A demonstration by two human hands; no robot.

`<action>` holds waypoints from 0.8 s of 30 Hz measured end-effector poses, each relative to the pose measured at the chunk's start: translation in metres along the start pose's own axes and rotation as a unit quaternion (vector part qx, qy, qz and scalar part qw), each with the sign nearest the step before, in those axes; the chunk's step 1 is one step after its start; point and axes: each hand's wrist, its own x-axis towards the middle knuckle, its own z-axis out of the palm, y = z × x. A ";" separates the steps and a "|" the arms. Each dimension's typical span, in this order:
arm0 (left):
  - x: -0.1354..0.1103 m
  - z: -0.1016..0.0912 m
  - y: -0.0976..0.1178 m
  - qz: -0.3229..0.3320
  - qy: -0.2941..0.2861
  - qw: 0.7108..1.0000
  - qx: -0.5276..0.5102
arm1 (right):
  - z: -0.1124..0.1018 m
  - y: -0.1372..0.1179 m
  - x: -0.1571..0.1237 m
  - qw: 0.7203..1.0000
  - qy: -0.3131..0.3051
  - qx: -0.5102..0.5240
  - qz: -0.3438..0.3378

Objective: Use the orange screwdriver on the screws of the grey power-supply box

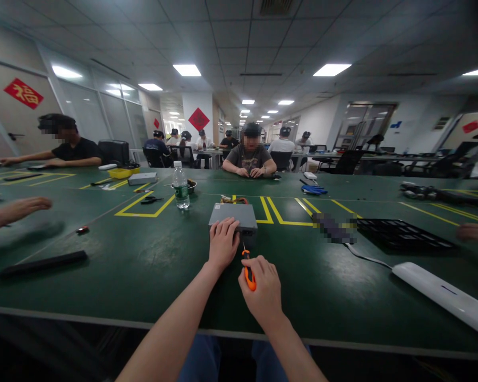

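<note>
While L hand (223,241) lies flat on grey box (233,215) | R hand (263,289) grips orange screwdriver (248,275) | green table (143,265), yellow lines (143,207) | lit office

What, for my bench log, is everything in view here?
table: one, green with yellow lines, fills the foreground
metal box: one, grey, table centre
screwdriver: one, orange handle, tip at the box's near side
water bottle: one, clear, behind the box to its left
slotted tray: one, black, right
long casing: one, white, near right
bar: one, black, near left
bin: one, yellow, far left
gloves: blue, far side, count unclear
co-workers: several, seated across and beyond
left hand: one, bare, resting on the box
right hand: one, bare, fingers closed round the screwdriver
</note>
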 end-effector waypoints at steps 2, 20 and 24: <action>0.000 0.001 0.000 0.000 -0.003 1.000 0.003 | 0.000 0.000 0.001 1.000 -0.002 0.000 0.001; -0.001 0.002 0.000 -0.001 -0.001 1.000 0.000 | -0.001 0.000 0.004 0.999 -0.009 0.030 0.013; 0.000 0.001 0.000 -0.001 -0.003 1.000 0.002 | 0.001 0.003 0.003 0.995 0.030 0.062 0.066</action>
